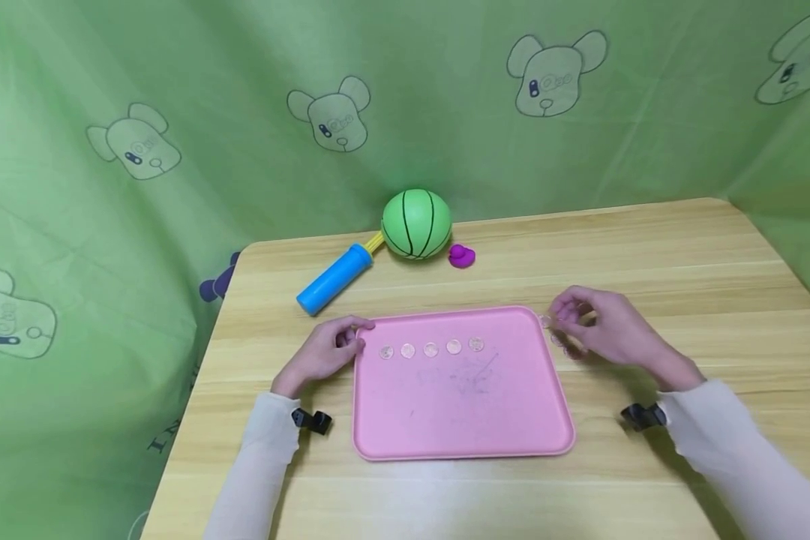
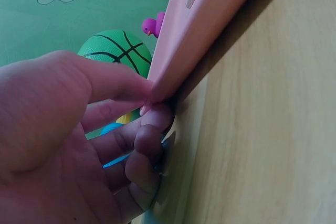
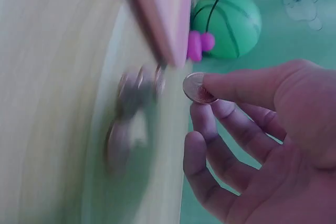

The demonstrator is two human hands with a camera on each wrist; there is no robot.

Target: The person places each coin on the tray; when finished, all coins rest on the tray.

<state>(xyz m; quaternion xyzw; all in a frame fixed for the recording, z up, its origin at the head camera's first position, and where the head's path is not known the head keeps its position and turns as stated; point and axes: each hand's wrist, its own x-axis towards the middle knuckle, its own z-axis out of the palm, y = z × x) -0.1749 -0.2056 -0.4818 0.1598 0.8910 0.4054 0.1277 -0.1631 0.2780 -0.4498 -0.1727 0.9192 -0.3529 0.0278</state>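
Observation:
A pink tray [image 1: 459, 412] lies on the wooden table with several coins [image 1: 430, 349] in a row along its far part. My left hand [image 1: 327, 347] pinches the tray's far left corner, thumb on the rim and fingers curled under the edge, as the left wrist view shows. Off the tray's far right corner, my right hand [image 1: 601, 322] holds a coin [image 3: 197, 87] between thumb and fingertips, raised above the table. Several more coins [image 3: 139, 82], blurred in the right wrist view, lie on the wood beside the tray, partly hidden by the right hand in the head view.
Behind the tray are a green ball [image 1: 416, 223] with black lines, a small purple rubber duck [image 1: 462, 256] and a blue pump [image 1: 335, 279] with a yellow end. A green curtain [image 1: 445, 90] with printed animal heads hangs along the table's back edge.

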